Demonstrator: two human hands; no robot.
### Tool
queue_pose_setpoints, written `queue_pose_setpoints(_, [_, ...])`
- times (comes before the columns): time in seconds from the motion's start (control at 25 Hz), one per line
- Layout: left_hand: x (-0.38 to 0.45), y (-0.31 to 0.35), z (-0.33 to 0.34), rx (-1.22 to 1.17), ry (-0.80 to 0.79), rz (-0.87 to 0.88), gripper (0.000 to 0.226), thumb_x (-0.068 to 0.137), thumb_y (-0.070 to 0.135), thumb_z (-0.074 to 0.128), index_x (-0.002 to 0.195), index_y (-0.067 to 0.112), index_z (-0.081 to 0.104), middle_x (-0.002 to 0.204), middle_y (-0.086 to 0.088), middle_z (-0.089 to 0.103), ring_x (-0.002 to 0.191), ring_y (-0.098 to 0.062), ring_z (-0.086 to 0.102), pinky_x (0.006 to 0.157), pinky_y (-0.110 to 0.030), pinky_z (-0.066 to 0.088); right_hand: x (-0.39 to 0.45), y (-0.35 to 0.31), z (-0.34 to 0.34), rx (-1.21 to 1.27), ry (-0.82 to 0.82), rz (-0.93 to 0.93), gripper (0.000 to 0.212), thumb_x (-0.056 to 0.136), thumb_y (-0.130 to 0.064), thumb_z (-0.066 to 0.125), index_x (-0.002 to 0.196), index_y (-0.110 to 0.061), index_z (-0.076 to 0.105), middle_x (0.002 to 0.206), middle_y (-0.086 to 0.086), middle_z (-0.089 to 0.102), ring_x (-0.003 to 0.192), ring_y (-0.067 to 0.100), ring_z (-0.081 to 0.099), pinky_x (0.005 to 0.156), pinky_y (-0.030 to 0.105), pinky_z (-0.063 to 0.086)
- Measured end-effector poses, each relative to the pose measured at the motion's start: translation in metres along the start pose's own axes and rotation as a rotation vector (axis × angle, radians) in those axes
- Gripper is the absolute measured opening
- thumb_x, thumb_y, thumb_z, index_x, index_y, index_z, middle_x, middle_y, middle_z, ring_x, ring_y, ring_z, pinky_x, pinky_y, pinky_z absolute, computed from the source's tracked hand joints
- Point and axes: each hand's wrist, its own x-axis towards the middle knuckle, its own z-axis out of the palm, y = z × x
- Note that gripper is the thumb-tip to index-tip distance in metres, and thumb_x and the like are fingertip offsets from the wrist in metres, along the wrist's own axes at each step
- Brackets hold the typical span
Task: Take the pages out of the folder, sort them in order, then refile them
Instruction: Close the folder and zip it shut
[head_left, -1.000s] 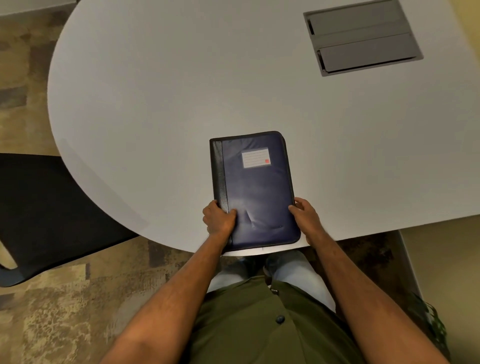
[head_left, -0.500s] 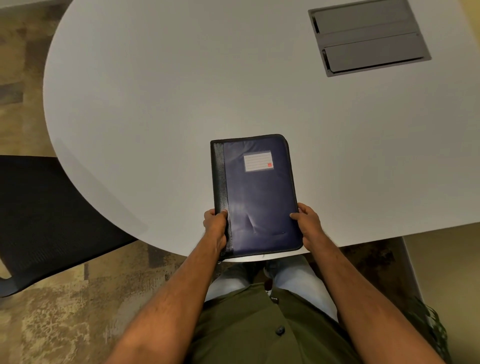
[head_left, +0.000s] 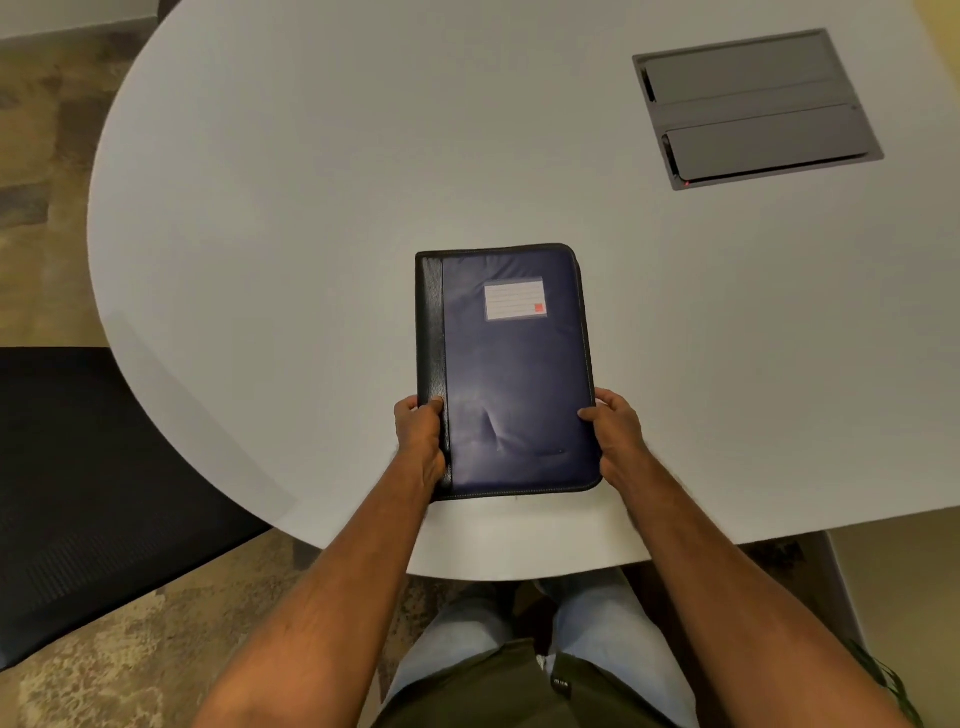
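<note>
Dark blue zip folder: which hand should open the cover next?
Probably right. The dark blue zip folder lies closed on the white table, black spine under the left hand. The right hand grips the free edge, so it can lift while left steadies.

One folder (head_left: 511, 371) is lying closed near the desk's (head_left: 311, 208) front edge, carrying one white label (head_left: 515, 299) with one small red square on it. Two hands are gripping it, the left hand (head_left: 420, 441) at its spine side and the right hand (head_left: 615, 436) at its opposite side. One recessed panel (head_left: 756, 106) with two flaps is sitting toward the desk's far right corner, and one black chair (head_left: 78, 493) is standing off the desk's left edge.
</note>
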Motion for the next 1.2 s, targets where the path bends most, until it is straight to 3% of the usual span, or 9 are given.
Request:
queue_pose_setpoints(0.32, [0.051, 0.046, 0.028, 0.000, -0.002, 0.052, 0.029, 0.101, 0.005, 0.057, 0.127, 0.015, 0.049, 0.111, -0.013, 0.063, 0.092, -0.027, 0.066, 0.086, -0.046, 0.062, 0.055, -0.049, 0.035, -0.140, -0.015, -0.086, 0.039, 0.103, -0.002, 0.051, 0.140, -0.013, 0.057, 0.137, 0.007, 0.063, 0.114, 0.029, 0.063, 0.101, 0.046, 0.056])
queue_pose_setpoints(0.48, [0.059, 0.052, 0.028, 0.315, 0.102, 0.215, 0.041, 0.099, 0.014, 0.062, 0.138, 0.023, 0.057, 0.129, -0.007, 0.060, 0.112, -0.030, 0.062, 0.101, -0.048, 0.057, 0.062, -0.057, 0.040, -0.199, -0.022, -0.096, 0.039, 0.104, -0.003, 0.051, 0.143, -0.011, 0.056, 0.139, 0.007, 0.062, 0.117, 0.028, 0.062, 0.105, 0.046, 0.054])
queue_pose_setpoints(0.6, [0.052, 0.051, 0.020, 0.496, 0.130, 0.323, 0.042, 0.099, 0.018, 0.064, 0.141, 0.023, 0.061, 0.127, -0.006, 0.061, 0.115, -0.029, 0.059, 0.103, -0.045, 0.053, 0.061, -0.058, 0.039, -0.235, -0.014, -0.117, 0.042, 0.104, -0.005, 0.052, 0.145, -0.010, 0.054, 0.141, 0.006, 0.061, 0.123, 0.029, 0.060, 0.108, 0.043, 0.052])
queue_pose_setpoints(0.72, [0.046, 0.036, 0.003, 0.527, 0.063, 0.342, 0.044, 0.098, 0.020, 0.066, 0.142, 0.020, 0.059, 0.128, -0.005, 0.066, 0.112, -0.027, 0.065, 0.103, -0.050, 0.055, 0.050, -0.048, 0.040, -0.197, 0.111, -0.140, 0.044, 0.101, -0.004, 0.054, 0.144, -0.010, 0.054, 0.138, 0.005, 0.060, 0.123, 0.025, 0.058, 0.100, 0.033, 0.050])
queue_pose_setpoints(0.84, [0.039, 0.017, -0.020, 0.538, -0.021, 0.332, 0.037, 0.100, 0.018, 0.064, 0.136, 0.015, 0.059, 0.122, -0.005, 0.065, 0.109, -0.024, 0.064, 0.099, -0.042, 0.056, 0.033, -0.021, 0.044, -0.069, 0.308, -0.123, 0.038, 0.093, 0.002, 0.053, 0.128, -0.011, 0.059, 0.126, 0.009, 0.063, 0.106, 0.023, 0.060, 0.085, 0.029, 0.049])
queue_pose_setpoints(0.96, [0.029, 0.008, -0.036, 0.565, -0.065, 0.305, 0.021, 0.102, 0.015, 0.061, 0.122, 0.020, 0.061, 0.106, 0.001, 0.064, 0.102, -0.025, 0.065, 0.090, -0.039, 0.058, 0.015, 0.007, 0.052, 0.065, 0.391, -0.085, 0.031, 0.089, 0.007, 0.053, 0.111, -0.015, 0.053, 0.111, 0.011, 0.061, 0.095, 0.027, 0.061, 0.070, 0.023, 0.048])
queue_pose_setpoints(1.04, [0.027, 0.009, -0.045, 0.588, -0.103, 0.277, 0.017, 0.101, 0.012, 0.062, 0.115, 0.022, 0.061, 0.097, 0.003, 0.063, 0.089, -0.020, 0.065, 0.077, -0.026, 0.058, 0.004, 0.020, 0.059, 0.148, 0.384, -0.037, 0.030, 0.089, 0.008, 0.051, 0.108, -0.015, 0.046, 0.106, 0.010, 0.057, 0.086, 0.024, 0.058, 0.068, 0.027, 0.050])
queue_pose_setpoints(1.12, [0.026, 0.013, -0.051, 0.635, -0.163, 0.264, 0.022, 0.100, 0.007, 0.063, 0.118, 0.019, 0.062, 0.093, 0.003, 0.061, 0.077, -0.011, 0.061, 0.060, -0.011, 0.049, -0.005, 0.028, 0.066, 0.250, 0.388, 0.034, 0.029, 0.091, 0.007, 0.050, 0.108, -0.015, 0.042, 0.103, 0.010, 0.055, 0.079, 0.020, 0.056, 0.071, 0.031, 0.055])
queue_pose_setpoints(1.2, [0.027, 0.015, -0.056, 0.690, -0.249, 0.247, 0.028, 0.098, 0.004, 0.064, 0.122, 0.019, 0.061, 0.091, 0.003, 0.062, 0.075, -0.008, 0.062, 0.062, -0.013, 0.047, -0.012, 0.033, 0.075, 0.339, 0.370, 0.133, 0.023, 0.095, 0.004, 0.051, 0.111, -0.012, 0.046, 0.101, 0.012, 0.058, 0.081, 0.022, 0.059, 0.080, 0.036, 0.060])
